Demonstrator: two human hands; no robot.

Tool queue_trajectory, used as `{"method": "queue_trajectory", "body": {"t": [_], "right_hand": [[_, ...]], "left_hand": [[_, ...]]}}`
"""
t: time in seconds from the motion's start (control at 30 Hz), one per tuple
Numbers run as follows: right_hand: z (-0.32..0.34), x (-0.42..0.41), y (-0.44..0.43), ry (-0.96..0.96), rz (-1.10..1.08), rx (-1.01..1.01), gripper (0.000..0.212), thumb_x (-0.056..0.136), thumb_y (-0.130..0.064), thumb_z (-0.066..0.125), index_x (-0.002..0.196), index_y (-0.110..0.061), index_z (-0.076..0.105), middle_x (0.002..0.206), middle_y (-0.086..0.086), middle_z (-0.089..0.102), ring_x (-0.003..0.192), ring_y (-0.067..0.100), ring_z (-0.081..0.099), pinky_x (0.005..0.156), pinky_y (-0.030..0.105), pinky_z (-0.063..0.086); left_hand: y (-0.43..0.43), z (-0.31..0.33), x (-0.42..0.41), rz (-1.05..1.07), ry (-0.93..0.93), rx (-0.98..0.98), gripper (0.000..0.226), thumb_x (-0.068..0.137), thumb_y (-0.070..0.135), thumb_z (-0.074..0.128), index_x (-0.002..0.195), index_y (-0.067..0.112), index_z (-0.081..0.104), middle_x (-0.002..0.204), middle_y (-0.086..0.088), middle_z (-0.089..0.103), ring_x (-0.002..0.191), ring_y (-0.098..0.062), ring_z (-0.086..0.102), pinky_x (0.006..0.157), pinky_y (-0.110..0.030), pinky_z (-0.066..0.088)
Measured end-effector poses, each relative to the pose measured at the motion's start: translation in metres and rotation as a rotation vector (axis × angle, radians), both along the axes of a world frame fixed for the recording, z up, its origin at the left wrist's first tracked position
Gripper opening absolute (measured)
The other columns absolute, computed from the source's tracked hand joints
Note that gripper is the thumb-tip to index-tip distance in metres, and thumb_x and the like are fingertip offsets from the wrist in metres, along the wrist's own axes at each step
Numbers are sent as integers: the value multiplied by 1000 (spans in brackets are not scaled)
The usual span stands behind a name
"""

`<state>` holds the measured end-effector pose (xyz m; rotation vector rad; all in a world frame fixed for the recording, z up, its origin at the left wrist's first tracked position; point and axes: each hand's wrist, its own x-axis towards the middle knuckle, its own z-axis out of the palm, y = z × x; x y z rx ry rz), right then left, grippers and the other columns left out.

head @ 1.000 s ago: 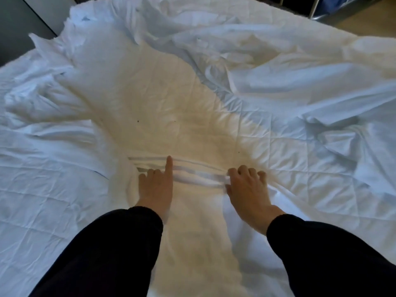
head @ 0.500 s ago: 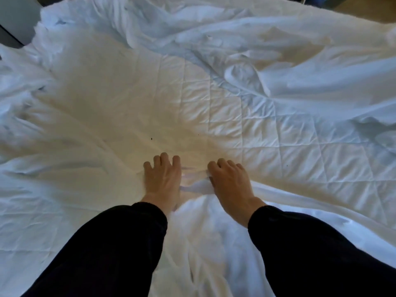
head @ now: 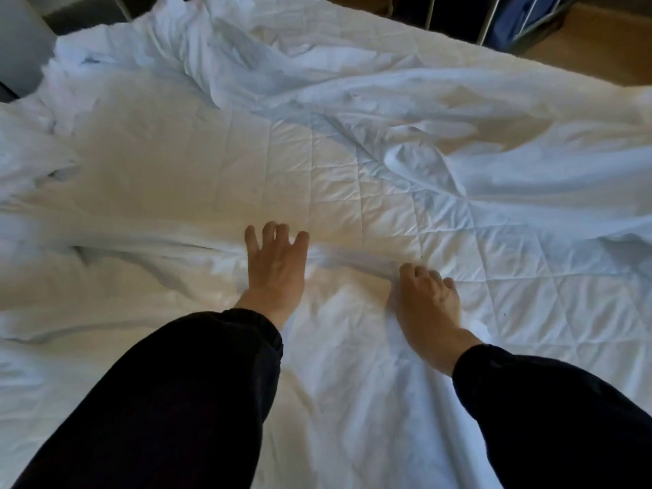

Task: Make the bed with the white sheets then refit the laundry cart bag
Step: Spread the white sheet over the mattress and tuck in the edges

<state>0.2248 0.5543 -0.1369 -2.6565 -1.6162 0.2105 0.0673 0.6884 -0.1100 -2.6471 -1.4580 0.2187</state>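
Grip: left hand [head: 277, 268] splayed flat, holding nothing; right hand [head: 428, 301] bunches the white sheet [head: 338, 365]. Sweep outward from the hands, over the quilted pad [head: 352, 192].

Two forearms in long black sleeves [head: 183, 400], loose, soft fabric, gathered cuffs at wrists. Left hand [head: 275, 266] and right hand [head: 428, 305] bare: no gloves, rings or watch visible. Fingers [head: 270, 232] uncovered, nails short.
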Motion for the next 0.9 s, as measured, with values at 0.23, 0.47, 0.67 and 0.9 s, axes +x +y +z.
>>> {"method": "queue_trajectory", "body": {"t": [0.23,0.47,0.67,0.9], "right_hand": [[9,-57,31,67,163,185,62,69,-24,73,126,-8,52,123,19,53,114,36,52,93,50,40],[10,-122,28,109,407,18,65,87,-36,60,143,-14,37,153,23,25,143,38,22,110,56,23],[7,-82,61,58,209,-103,69,96,-25,44,152,-17,4,159,14,-13,146,37,-6,114,55,10],[-11,-68,85,58,42,35,52,82,-9,58,130,-14,40,120,16,43,101,36,53,84,48,42]], "left_hand": [[5,-12,-92,266,-130,-267,33,93,22,45,125,12,40,120,-14,46,105,-35,52,83,-41,41],[-3,-8,-141,57,34,-363,53,92,18,42,144,26,31,137,-2,44,120,-25,47,95,-37,35],[14,-5,-118,133,-68,-363,81,93,10,44,150,33,-9,159,-10,-2,131,-35,35,100,-42,34],[91,-11,-67,72,-83,-285,76,95,4,47,152,29,2,156,-17,7,101,-35,55,77,-37,48]]}}
